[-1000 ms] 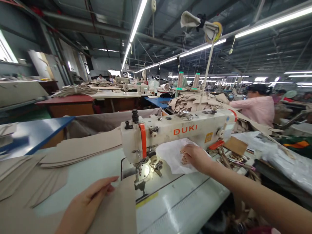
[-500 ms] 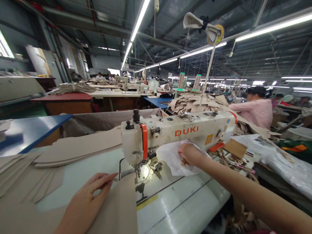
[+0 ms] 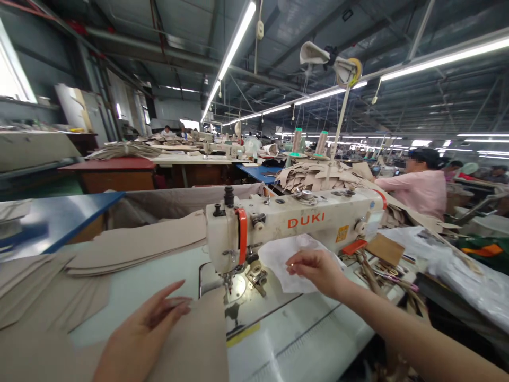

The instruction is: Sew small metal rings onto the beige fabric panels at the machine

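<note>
My right hand [image 3: 318,270] is above a white sheet [image 3: 274,260] on the machine bed. Its fingers pinch a small gold-coloured metal piece [image 3: 291,265], too small to name exactly. My left hand [image 3: 139,329] rests over a beige fabric panel [image 3: 199,339], with thumb and forefinger apart and the other fingers loosely curled. That panel lies just in front of the needle area of the white sewing machine [image 3: 270,220]. Beside the needle, a metal guide attachment [image 3: 256,276] sits on the bed.
Stacked beige panels [image 3: 139,244] lie on the left, behind more fanned-out pieces [image 3: 51,292]. At right are a brown card [image 3: 385,249], scissors and straps, plus clear plastic [image 3: 449,260]. Behind the machine, a co-worker in pink [image 3: 421,183] sits near piled panels [image 3: 310,172].
My right hand has lifted off the white sheet and drawn slightly nearer, with the small metal piece in its fingertips. My left thumb and forefinger have moved further apart. The view has shifted slightly.
</note>
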{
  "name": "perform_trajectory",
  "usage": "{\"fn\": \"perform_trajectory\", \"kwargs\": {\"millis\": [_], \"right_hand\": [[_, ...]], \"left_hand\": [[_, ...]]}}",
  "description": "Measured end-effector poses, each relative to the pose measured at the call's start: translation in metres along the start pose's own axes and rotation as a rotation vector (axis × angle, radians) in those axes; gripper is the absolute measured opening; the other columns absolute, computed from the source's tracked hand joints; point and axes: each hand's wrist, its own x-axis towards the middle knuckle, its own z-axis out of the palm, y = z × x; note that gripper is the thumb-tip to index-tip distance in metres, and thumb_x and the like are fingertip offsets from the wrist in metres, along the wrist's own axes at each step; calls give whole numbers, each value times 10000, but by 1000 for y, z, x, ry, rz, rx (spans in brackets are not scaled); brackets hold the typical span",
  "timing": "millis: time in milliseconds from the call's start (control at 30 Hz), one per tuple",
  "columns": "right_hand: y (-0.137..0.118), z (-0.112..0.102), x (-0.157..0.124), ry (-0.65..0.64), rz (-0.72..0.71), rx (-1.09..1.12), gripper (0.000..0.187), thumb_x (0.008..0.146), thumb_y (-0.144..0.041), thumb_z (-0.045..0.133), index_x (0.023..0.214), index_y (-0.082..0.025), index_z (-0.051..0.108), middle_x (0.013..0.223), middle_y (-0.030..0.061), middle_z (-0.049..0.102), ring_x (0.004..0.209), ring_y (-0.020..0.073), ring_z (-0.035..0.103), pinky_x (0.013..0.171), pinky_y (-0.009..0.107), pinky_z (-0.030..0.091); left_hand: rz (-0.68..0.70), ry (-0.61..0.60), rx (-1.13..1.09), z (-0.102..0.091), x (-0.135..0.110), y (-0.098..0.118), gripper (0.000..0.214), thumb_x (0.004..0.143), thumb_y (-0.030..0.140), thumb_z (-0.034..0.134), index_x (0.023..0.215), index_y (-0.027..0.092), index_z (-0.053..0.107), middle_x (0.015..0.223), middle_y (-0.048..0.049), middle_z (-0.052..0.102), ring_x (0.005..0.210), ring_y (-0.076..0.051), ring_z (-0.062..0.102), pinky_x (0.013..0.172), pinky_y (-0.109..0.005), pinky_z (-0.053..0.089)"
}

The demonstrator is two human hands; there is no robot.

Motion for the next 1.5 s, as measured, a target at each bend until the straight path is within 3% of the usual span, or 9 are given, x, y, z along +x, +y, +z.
{"fn": "perform_trajectory", "kwargs": {"millis": [100,200,333,433,533,700,900,1267,1500], "right_hand": [[-17,21,-15,-83,-5,325,204,782,-324,601,874,-176,707,771,32,716,729,153,660,687,268,513],[-33,52,-22,-157,90,611,242,683,-382,716,819,-182,719,742,28,713,728,162,662,723,293,516],[-51,91,-17,-229,316,816,346,545,-407,799,777,-161,728,723,43,716,712,165,667,738,293,518],[-57,111,-9,-268,435,924,400,520,-422,810,782,-132,726,731,68,717,699,153,667,723,269,513],[-54,125,-3,-279,435,954,404,515,-416,822,785,-134,717,734,65,714,683,144,666,698,264,510],[-42,147,3,-156,294,896,383,474,-435,835,743,-201,697,738,31,709,703,199,673,666,319,525],[-45,156,1,-52,144,851,280,585,-414,785,748,-202,704,724,12,700,659,154,623,636,271,493],[-55,152,-5,2,119,848,186,599,-346,756,698,-201,698,663,0,677,598,132,566,574,244,457],[-50,157,-7,69,70,705,104,664,-238,609,727,-201,683,655,0,675,610,151,606,591,256,480]], "left_hand": [[-36,-48,-80,0,-14,17,416,624,534,536,918,246,605,782,-9,734,820,-246,676,811,-315,492],[-19,-107,-156,6,-23,25,360,654,518,525,845,225,608,775,-27,731,803,-238,671,757,-313,493],[-7,-145,-262,10,-28,20,315,687,474,541,840,207,606,760,-30,726,805,-228,668,740,-306,485],[38,-120,-217,9,-31,16,278,731,447,539,838,206,627,746,-17,717,763,-214,654,704,-291,474],[161,-61,-101,5,-36,18,222,778,401,537,805,224,669,758,-4,701,724,-193,629,670,-269,463],[406,15,-27,4,-40,23,182,816,294,532,738,236,687,789,-16,662,736,-166,616,661,-229,461],[449,-12,22,16,-41,23,163,818,249,533,721,230,663,722,-3,667,668,-155,614,633,-223,459],[404,46,14,20,-43,23,174,823,307,537,732,225,662,736,-6,675,683,-159,620,654,-235,478],[336,-70,-6,23,-44,29,172,768,284,532,679,236,670,700,1,689,645,-165,620,639,-244,481]]}}
